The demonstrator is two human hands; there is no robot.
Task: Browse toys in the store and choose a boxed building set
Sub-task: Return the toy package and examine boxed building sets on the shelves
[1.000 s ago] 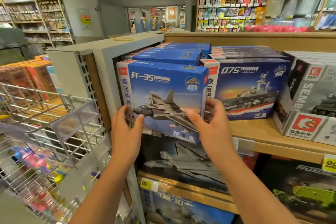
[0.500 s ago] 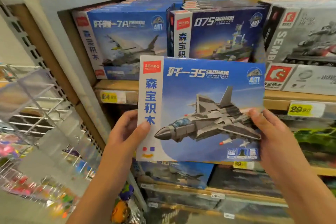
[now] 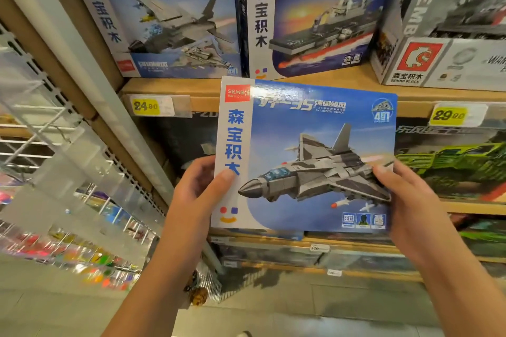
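I hold a blue boxed building set (image 3: pixel 315 145) with a grey fighter jet printed on its front, facing me in front of the shelves. My left hand (image 3: pixel 197 191) grips its left edge, thumb on the white strip of the front. My right hand (image 3: pixel 402 197) grips the right edge, thumb on the jet's wing. Above, on the wooden shelf (image 3: pixel 342 85), stand another blue jet box (image 3: pixel 169 13), a warship box (image 3: pixel 309 11) and a grey box (image 3: pixel 449 19).
Yellow price tags (image 3: pixel 146 106) hang on the shelf edge. A green vehicle box (image 3: pixel 460 161) sits on the lower shelf at right. A wire rack (image 3: pixel 54 172) with colourful small toys stands at left. Grey floor lies below.
The jet box was pulled off the top shelf and lowered toward me; both hands have kept their grip on its sides, and the view has tilted down closer to the shelves.
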